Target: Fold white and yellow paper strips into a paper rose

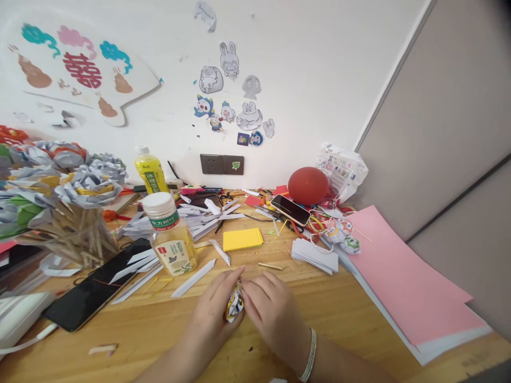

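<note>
A small paper flower (235,303) in white and yellow sits within my left hand (217,303), whose fingers wrap round it. My right hand (268,306) is closed against the flower's upper right side, thumb and fingertips pinching at its edge. What the right fingertips grip there is partly hidden. Just beyond my hands lie a short wooden stick (270,266), a stack of yellow paper (242,240) and a stack of white paper slips (315,256).
Finished paper flowers (85,186) on sticks stand at left beside a tea bottle (170,234) and a yellow drink bottle (151,170). A black phone (96,282), a second phone (290,209), paper strips (195,277), a red balloon (308,185) and pink sheets (399,276) surround the work area.
</note>
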The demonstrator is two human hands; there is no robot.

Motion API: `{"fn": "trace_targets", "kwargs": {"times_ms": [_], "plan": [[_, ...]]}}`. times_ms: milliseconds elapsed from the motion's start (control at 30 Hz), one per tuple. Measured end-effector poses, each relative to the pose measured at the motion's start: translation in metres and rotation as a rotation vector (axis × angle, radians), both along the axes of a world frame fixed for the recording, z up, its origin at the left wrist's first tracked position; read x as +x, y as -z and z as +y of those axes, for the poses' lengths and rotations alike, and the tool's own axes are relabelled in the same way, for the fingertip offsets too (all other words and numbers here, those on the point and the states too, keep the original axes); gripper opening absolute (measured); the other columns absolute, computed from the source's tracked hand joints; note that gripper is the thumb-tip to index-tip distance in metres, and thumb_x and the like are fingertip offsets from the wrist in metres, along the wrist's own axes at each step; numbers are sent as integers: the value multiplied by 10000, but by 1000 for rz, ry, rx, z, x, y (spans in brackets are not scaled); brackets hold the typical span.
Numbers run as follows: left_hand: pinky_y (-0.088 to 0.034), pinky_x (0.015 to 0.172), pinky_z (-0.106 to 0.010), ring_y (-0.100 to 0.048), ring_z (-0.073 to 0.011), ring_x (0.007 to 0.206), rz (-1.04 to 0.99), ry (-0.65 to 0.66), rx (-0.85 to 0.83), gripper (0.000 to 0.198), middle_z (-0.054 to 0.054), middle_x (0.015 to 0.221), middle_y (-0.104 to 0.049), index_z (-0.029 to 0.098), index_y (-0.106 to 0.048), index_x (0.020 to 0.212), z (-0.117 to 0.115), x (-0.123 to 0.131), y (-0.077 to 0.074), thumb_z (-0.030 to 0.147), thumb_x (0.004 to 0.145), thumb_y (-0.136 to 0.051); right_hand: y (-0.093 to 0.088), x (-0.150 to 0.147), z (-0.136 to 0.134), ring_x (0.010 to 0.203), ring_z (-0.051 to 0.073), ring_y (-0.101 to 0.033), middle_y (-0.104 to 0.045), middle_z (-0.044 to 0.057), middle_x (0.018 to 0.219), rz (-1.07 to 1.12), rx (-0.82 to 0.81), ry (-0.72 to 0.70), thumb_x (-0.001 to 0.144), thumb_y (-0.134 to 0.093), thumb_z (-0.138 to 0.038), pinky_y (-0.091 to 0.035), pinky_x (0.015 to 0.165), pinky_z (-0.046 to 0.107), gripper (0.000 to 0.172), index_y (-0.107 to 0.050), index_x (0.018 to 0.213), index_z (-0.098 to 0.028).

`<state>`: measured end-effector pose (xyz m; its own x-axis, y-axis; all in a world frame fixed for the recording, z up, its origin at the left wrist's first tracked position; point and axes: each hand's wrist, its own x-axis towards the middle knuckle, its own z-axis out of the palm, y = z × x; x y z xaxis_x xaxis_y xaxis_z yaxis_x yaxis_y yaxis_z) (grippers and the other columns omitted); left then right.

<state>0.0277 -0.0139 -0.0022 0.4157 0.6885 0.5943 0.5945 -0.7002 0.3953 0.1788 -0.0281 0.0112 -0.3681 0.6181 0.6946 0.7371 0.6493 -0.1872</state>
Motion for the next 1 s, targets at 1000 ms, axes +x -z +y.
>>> {"fn": "trace_targets", "kwargs": {"times_ms": [1000], "plan": [[-489,852,-333,-595,-230,987,-25,6,9,572,-93,1101,-606,239,-317,1321,-3,-1,5,129,778,-459,-3,3,-3,689,183,-543,-609,65,767,133,13,-112,873,-380,-78,-476,624,342,183,-529,929,-169]]}}
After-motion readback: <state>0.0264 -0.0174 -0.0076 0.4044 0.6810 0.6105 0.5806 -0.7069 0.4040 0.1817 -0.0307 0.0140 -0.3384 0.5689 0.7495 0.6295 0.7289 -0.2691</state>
